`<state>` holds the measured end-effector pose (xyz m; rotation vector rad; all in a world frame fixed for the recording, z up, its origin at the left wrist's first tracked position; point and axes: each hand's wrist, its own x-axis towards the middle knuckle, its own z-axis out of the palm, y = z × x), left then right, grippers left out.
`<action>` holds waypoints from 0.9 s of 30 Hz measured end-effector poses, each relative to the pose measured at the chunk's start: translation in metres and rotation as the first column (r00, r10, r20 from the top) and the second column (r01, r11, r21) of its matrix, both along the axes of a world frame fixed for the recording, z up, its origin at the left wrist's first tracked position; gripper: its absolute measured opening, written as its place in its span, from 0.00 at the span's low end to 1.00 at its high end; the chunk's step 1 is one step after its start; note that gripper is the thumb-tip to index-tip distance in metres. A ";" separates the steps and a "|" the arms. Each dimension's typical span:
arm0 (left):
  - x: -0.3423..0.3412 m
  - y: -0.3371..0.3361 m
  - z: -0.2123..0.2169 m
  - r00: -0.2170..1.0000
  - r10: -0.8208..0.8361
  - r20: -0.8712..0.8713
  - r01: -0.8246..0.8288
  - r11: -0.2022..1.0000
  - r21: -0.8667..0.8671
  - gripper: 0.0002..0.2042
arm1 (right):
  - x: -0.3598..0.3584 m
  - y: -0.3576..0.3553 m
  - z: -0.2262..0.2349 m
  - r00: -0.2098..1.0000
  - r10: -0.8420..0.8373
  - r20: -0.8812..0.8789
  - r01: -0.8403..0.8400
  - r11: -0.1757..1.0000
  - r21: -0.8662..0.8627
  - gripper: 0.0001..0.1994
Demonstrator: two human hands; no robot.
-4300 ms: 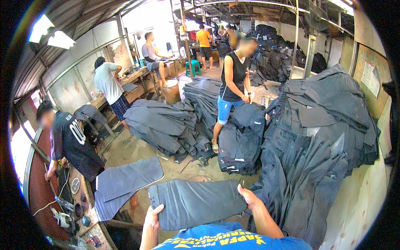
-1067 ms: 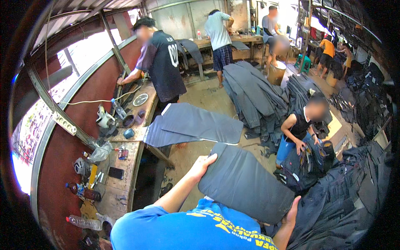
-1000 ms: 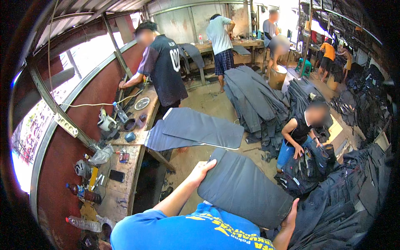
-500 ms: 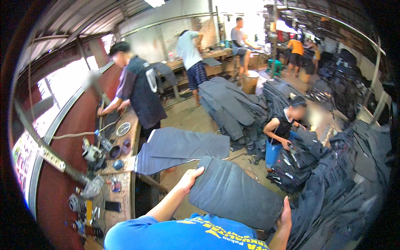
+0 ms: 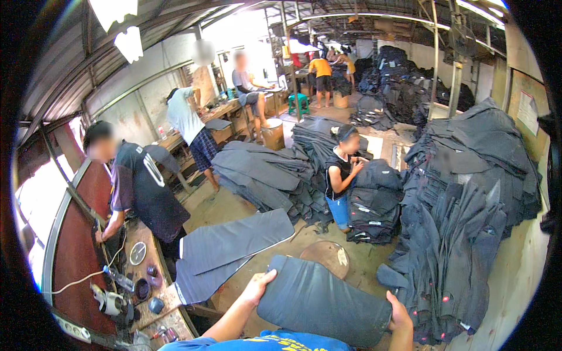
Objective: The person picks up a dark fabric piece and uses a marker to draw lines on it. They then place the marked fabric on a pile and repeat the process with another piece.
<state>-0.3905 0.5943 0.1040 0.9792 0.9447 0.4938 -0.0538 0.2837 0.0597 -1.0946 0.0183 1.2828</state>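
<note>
A dark grey fabric panel (image 5: 322, 295), long with rounded ends, is stretched between my two hands just in front of my blue shirt. My left hand (image 5: 259, 286) grips its left end, thumb on top and fingers hidden behind the cloth. At the other end my right hand (image 5: 400, 313) is closed round the edge, thumb up. To the left, a pair of similar dark panels (image 5: 234, 245) lies overlapped, one end on the workbench and the rest reaching out past its edge.
The wooden workbench (image 5: 146, 234) on my left carries a round dial, a bottle and cups. A co-worker in black (image 5: 146, 187) leans over it. Ahead are a large fabric heap (image 5: 269, 175) and a round stool (image 5: 325, 257). A crouching person (image 5: 339, 181) handles stacked dark bundles; tall fabric piles (image 5: 451, 234) fill the right.
My view has swung to the right, bringing the right-hand piles into sight. The panel stays in both hands. The crouching person has straightened up somewhat over the bundles.
</note>
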 end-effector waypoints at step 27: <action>0.166 -0.201 -0.018 0.900 -0.436 -0.016 0.436 0.900 0.020 0.28 | -0.069 -0.317 -0.020 0.800 -0.571 0.187 0.512 0.810 0.285 0.35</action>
